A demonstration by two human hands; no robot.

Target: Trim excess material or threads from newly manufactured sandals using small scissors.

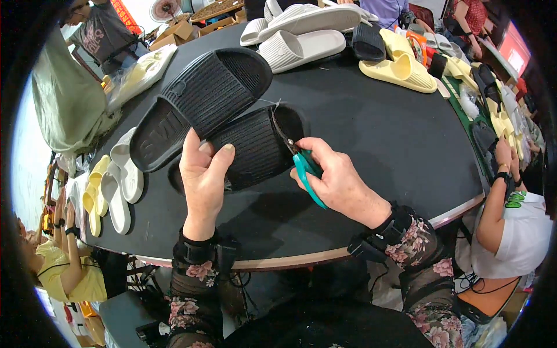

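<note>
Two ribbed black slide sandals are held above the table by my left hand point(203, 182), its thumb and fingers closed at their near edges. The upper black slide point(206, 93) partly covers the lower black slide point(252, 148). My right hand point(348, 185) grips a pair of scissors point(308, 174) by its teal handles. The blades point up and away, along the front opening of the lower slide's strap. A thin, pale strand point(272, 104) sticks out near the blade tips, between the two slides. Whether the blades touch it I cannot tell.
White slides point(304, 49) are stacked at the far side of the black table point(371, 127). Yellow slides point(403, 72) lie far right; white slides point(119, 188) and yellow slides point(96, 188) lie left. Co-workers sit around, one in a white shirt point(513, 238) at right.
</note>
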